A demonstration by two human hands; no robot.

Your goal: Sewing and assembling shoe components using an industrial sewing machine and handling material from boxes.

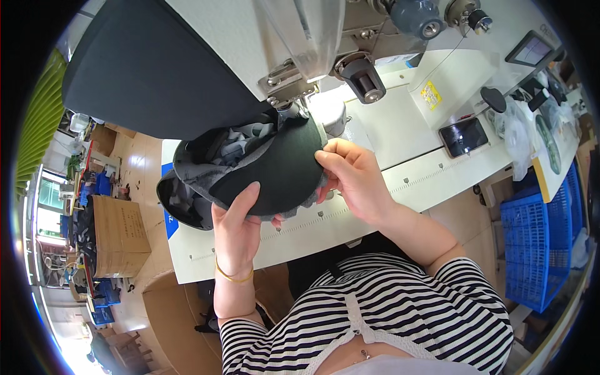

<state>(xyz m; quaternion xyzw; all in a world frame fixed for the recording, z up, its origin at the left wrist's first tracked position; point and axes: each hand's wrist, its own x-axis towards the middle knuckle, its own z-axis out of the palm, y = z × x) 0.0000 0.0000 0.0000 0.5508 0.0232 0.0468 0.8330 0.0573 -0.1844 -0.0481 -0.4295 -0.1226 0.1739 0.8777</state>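
- Writing: yellow sticker (431,95) on the white body of the sewing machine (385,119), print too small to read.
- Dark lettering beside the small screen (530,50) on the machine, partly cut off by the view.
- Blue patch (170,219) with white marking at the table's left edge; printed ruler scale (320,214) runs along the front edge.
- Faint printing on the cardboard box (122,236) on the floor, left of the table (300,240).
- Cap (269,178), dark brim uppermost, is held over the table's left part, near the front edge. Patterned grey fabric shows inside it.
- Brim's far edge sits at the sewing head; whether the needle touches it cannot be told.
- Left grip (234,219): closed on the brim's near-left edge, thumb on top, fingers mostly hidden beneath.
- Right grip (355,175): pinches the brim's right edge, thumb and forefinger close together.
- Phone (463,137), screen dark, lies toward the table's right end, well apart from the cap.
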